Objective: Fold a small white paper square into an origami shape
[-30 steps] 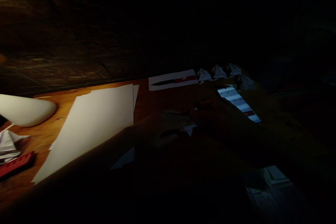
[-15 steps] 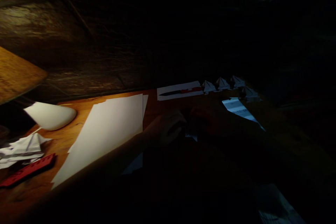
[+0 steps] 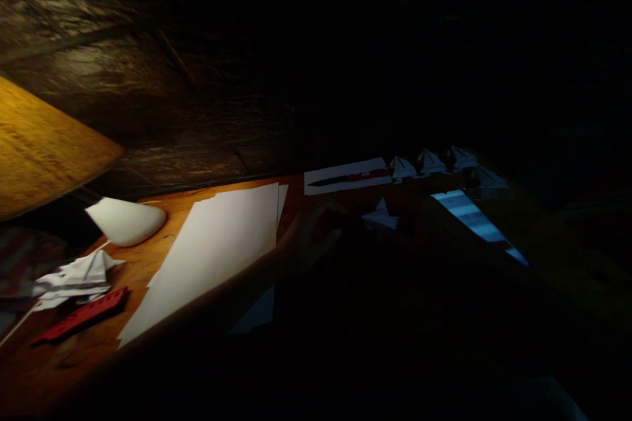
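Note:
A small folded paper boat (image 3: 382,217) shows pale in the dark middle of the table, its point upward. My left hand (image 3: 316,231) is just left of it, fingers curved and thumb apart, with nothing visible between them. Deep shadow covers most of my right hand (image 3: 412,235), which is at the boat's right and lower side and seems to hold it; its fingers are hardly visible. My left forearm crosses over a stack of white paper sheets (image 3: 222,237).
Behind lies a knife (image 3: 363,175) on a white paper strip (image 3: 316,188), with several folded paper boats (image 3: 430,162) to its right. A lit phone (image 3: 476,220) lies at right. A lamp with yellow shade (image 3: 44,145) and white base (image 3: 131,220), crumpled paper (image 3: 81,279) and a red ruler-like strip (image 3: 81,316) are left.
My left hand has come away from the folded paper and opened. The paper boat now shows plainly near my right hand, higher than before. The whole view has shifted slightly, moving things rightward.

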Tool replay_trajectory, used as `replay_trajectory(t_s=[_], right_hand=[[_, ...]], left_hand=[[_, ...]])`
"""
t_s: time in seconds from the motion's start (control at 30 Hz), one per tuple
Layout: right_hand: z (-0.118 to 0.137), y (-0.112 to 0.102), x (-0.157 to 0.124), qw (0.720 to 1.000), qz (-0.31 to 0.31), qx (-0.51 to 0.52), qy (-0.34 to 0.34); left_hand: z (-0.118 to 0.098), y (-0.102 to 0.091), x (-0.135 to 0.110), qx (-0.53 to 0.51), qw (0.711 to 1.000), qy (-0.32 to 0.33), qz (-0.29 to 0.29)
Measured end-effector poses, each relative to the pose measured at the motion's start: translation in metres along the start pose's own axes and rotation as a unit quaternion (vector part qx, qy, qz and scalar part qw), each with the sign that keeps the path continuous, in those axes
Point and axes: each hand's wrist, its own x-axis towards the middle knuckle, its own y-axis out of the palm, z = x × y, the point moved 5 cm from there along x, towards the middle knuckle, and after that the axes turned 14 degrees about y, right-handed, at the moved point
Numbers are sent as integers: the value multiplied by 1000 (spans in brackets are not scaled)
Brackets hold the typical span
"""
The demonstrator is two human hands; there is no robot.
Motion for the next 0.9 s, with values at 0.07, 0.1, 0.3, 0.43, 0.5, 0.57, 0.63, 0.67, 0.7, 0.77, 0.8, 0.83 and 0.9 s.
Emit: replay_trajectory(t_s=[0.07,0.1,0.3,0.43,0.5,0.57,0.63,0.67,0.7,0.77,0.8,0.83,0.9], right_hand=[[-1,-1,2,997,-8,64,40],[0,0,2,994,1,97,54],[8,23,-4,955,143,245,88],[11,36,-8,956,186,218,71],[10,37,-9,956,191,209,82],[10,36,-10,954,199,205,94],[10,34,-10,952,206,201,103],[10,34,-10,949,215,204,112],[10,34,-10,943,226,210,122],[10,36,-10,933,244,228,132],[10,36,-10,929,249,237,134],[10,37,-9,927,251,245,136],[9,38,-9,925,245,252,145]], left_hand=[[5,-1,-1,-72,995,-41,-58],[7,0,-2,-104,989,-67,-81],[0,27,-1,-228,958,-155,-82],[1,33,-1,-220,952,-202,-61],[4,33,-2,-242,944,-212,-66],[8,31,-4,-261,937,-214,-88],[11,28,-7,-262,934,-213,-119],[12,27,-8,-257,934,-210,-130],[13,26,-9,-249,936,-208,-137],[13,25,-9,-238,939,-203,-143],[12,25,-9,-236,940,-201,-143],[11,25,-8,-237,940,-200,-142],[9,26,-7,-241,940,-202,-131]])
